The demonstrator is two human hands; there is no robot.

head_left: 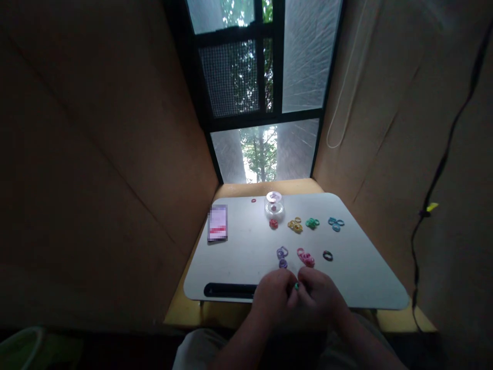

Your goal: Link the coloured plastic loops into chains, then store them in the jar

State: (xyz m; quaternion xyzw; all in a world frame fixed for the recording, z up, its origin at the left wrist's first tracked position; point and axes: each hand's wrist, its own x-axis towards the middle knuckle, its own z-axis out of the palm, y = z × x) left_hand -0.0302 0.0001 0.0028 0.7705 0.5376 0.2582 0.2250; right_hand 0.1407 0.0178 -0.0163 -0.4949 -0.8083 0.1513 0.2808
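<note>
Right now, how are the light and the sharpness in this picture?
Head view: window burns white in parts; left wall and right wall sink into shadow. Head view: clear container shows pale highlights, purple rectangle is pixelated, green item between left grip and right grip looks too small and soft to identify.

Here the left hand point(275, 289) and right hand point(319, 290) pinch together around a green thing point(296, 286), mostly covered, too small to make out! The left one blocks the black slot's point(229, 290) right end. Over on the left, the phone's point(217, 222) face is blurred into squares; the picture's edges slice off the green tub point(38, 340), window point(239, 123) and black cord point(442, 159).
</note>
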